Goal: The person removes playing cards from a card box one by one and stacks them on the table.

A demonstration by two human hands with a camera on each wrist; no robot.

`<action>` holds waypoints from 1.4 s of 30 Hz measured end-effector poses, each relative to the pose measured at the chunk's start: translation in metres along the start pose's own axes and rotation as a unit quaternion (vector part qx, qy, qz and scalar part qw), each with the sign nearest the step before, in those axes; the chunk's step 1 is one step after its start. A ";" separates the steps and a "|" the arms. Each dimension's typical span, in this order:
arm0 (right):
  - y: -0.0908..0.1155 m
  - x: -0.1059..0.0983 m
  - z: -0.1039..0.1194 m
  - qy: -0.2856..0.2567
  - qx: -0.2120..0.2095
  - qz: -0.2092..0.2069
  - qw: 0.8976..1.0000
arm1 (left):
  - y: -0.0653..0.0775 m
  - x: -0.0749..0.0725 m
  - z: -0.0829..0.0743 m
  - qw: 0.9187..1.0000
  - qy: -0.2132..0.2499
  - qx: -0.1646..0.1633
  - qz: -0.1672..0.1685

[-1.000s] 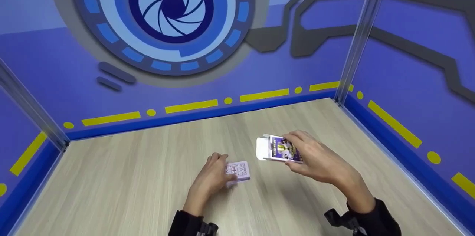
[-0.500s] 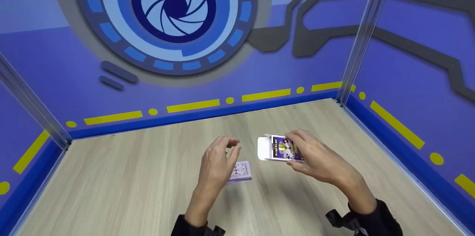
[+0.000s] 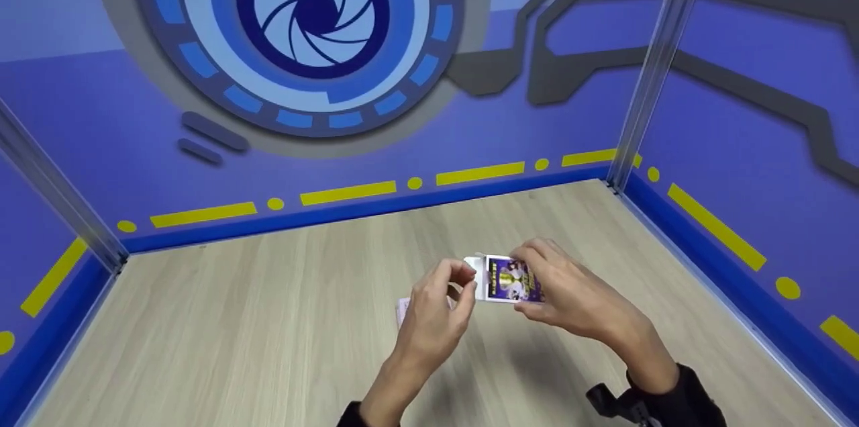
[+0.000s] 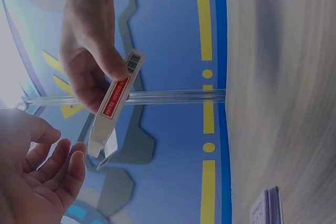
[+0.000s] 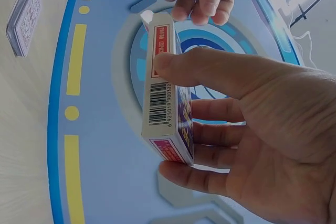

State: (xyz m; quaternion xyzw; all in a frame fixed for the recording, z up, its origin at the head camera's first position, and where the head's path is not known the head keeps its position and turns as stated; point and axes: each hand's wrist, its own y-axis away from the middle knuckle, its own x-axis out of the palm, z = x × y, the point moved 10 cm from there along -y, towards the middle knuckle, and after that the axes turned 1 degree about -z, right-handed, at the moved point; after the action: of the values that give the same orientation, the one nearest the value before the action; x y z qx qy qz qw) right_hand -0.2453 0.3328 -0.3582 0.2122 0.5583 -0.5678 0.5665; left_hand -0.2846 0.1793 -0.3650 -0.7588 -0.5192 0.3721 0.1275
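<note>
My right hand (image 3: 577,289) grips a purple playing-card box (image 3: 511,279) above the table, thumb along one narrow side and fingers on the other. The box's end flap (image 3: 479,286) stands open, facing left. My left hand (image 3: 433,316) hovers at that open end, its fingers loosely bent; the left wrist view shows the fingertips (image 4: 79,150) just short of the flap, with nothing between them. Beneath the left hand, a deck of cards (image 3: 402,311) with pale purple patterned backs lies on the table, mostly hidden in the head view. The right wrist view shows the deck (image 5: 25,19) stacked.
The light wood table (image 3: 268,319) is bounded by a blue back wall (image 3: 376,138) and side walls with yellow markings. Clear corner posts (image 3: 654,64) stand where the walls meet.
My left hand lets go of the deck, rises and moves right to the box's open end. My right hand keeps hold of the box, which dips slightly.
</note>
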 end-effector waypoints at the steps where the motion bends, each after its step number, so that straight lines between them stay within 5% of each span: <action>1: 0.000 0.001 0.001 0.000 0.001 0.005 1.000 | 0.001 0.001 0.000 1.000 0.003 0.002 0.001; 8: 0.001 0.001 0.007 0.006 -0.004 0.013 1.000 | 0.003 0.010 0.007 1.000 0.017 -0.002 0.004; 20: 0.002 -0.001 0.015 0.012 -0.025 0.007 1.000 | 0.003 0.019 0.027 0.997 0.040 -0.063 0.036; 34: 0.002 0.003 0.017 0.008 -0.031 0.011 0.999 | 0.001 0.018 0.038 0.992 0.066 -0.094 0.045; 42: 0.000 0.004 0.019 0.014 -0.045 0.004 0.999 | 0.003 0.019 0.045 0.978 0.147 -0.142 0.045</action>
State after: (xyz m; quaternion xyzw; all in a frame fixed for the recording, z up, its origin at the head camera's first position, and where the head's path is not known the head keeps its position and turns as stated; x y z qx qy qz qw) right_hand -0.2390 0.3150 -0.3564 0.1968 0.5905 -0.5366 0.5697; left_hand -0.3105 0.1866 -0.4062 -0.8381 -0.5078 0.1842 0.0762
